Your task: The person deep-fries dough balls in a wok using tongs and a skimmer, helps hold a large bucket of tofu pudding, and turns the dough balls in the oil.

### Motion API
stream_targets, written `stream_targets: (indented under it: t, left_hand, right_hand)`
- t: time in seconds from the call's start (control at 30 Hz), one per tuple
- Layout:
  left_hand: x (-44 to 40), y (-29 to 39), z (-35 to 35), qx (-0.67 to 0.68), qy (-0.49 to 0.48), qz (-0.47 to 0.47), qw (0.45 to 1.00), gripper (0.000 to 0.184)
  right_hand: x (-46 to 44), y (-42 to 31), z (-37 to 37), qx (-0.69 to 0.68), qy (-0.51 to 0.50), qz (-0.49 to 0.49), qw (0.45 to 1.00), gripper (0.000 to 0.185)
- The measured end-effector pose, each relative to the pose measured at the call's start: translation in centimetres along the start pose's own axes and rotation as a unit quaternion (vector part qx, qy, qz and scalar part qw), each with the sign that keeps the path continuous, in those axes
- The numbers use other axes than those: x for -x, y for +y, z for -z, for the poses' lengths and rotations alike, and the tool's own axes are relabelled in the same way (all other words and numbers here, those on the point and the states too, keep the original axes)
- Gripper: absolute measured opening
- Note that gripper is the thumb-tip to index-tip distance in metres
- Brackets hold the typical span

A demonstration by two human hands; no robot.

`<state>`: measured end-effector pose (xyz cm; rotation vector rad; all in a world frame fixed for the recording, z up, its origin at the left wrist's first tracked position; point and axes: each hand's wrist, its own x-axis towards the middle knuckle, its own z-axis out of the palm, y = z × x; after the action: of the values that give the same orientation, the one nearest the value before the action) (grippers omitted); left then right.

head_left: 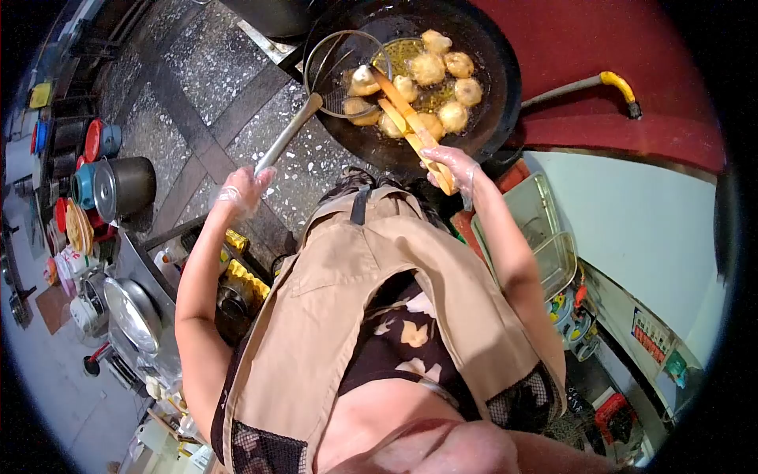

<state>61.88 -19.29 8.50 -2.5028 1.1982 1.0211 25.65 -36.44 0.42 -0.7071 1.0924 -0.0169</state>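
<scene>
A wide black wok point(499, 83) holds hot-looking oil with several golden, lumpy fried dough balls point(427, 69) in it. My left hand point(248, 189), in a clear plastic glove, is closed around the handle of a wire-mesh skimmer point(290, 134). The skimmer's round basket is over the wok's left side. Wooden tongs point(404, 120) are gripped in my gloved right hand point(453, 167), near the wok's front edge. Their tips reach over the skimmer, beside a pale dough ball point(365, 80). Whether the tips pinch that ball, I cannot tell.
A curved handle with a yellow and black end point(622, 85) extends right of the wok over a red surface. Clear containers point(557, 257) sit at my right. A dark pot point(133, 188) and a metal bowl point(133, 316) are on the left, beyond the speckled floor point(193, 71).
</scene>
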Motion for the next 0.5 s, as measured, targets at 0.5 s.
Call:
stream_targets:
  t: [0.5]
  left_hand:
    - [-1.5, -1.1, 0.0, 0.054, -0.03, -0.014, 0.998, 0.052]
  right_hand:
    - [2.0, 4.5, -1.5, -0.134, 0.018, 0.023, 0.991, 0.036]
